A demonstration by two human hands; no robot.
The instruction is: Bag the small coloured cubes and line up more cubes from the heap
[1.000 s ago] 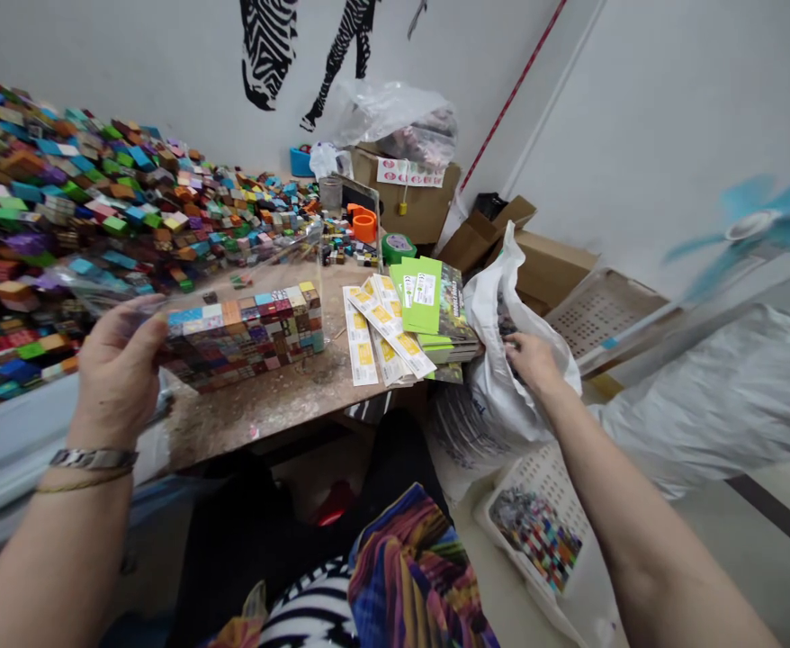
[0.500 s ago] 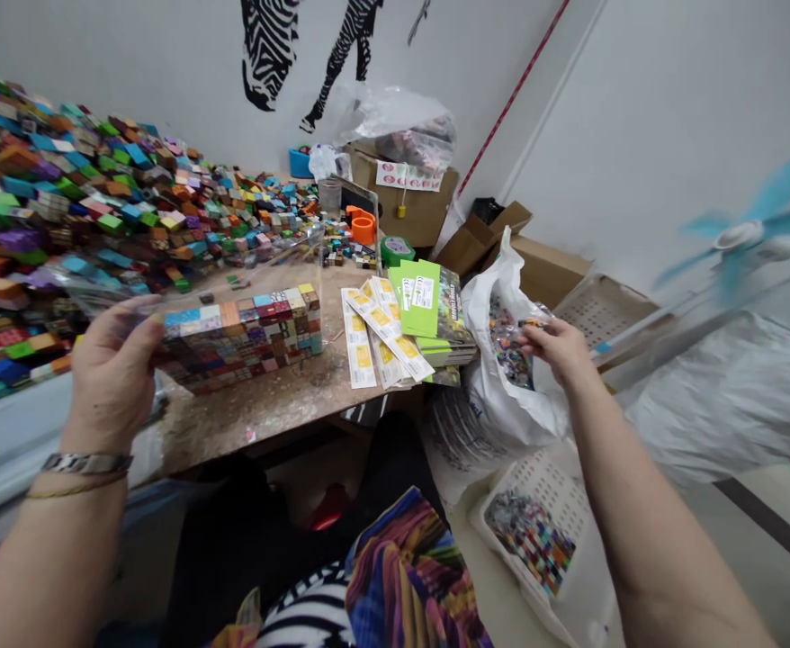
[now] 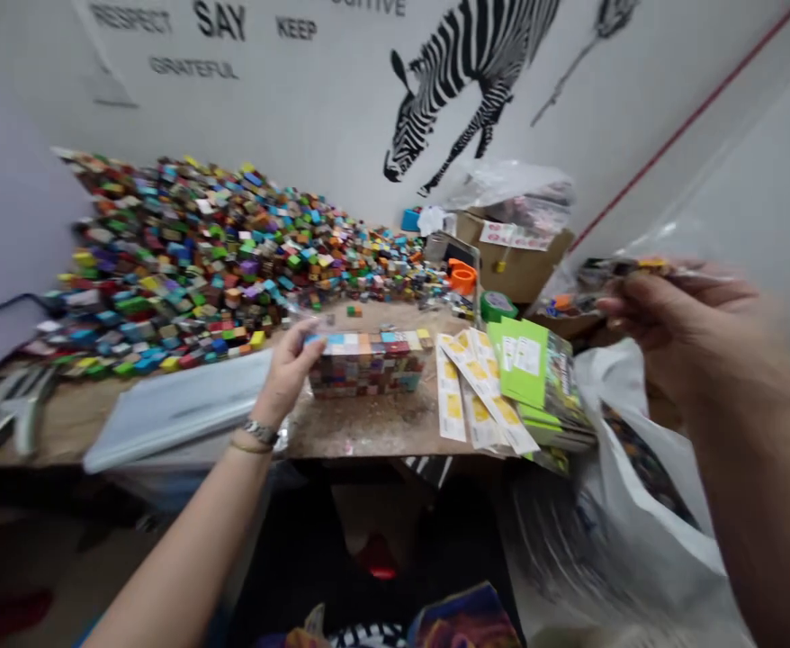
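Table: lies under the cube block, the landmark. Heap of loose cubes: behind and left of the block. White sack: well right of the block, mouth open. Flat pile of plastic sleeves: left of the block. Cube block: upright on the table; left hand grasps its left end, fingers bent over the top corner. Green booklets and label strips: right of the block, strips nearer. Small clear bag: above and right of the block, pinched in right hand; contents blurred.
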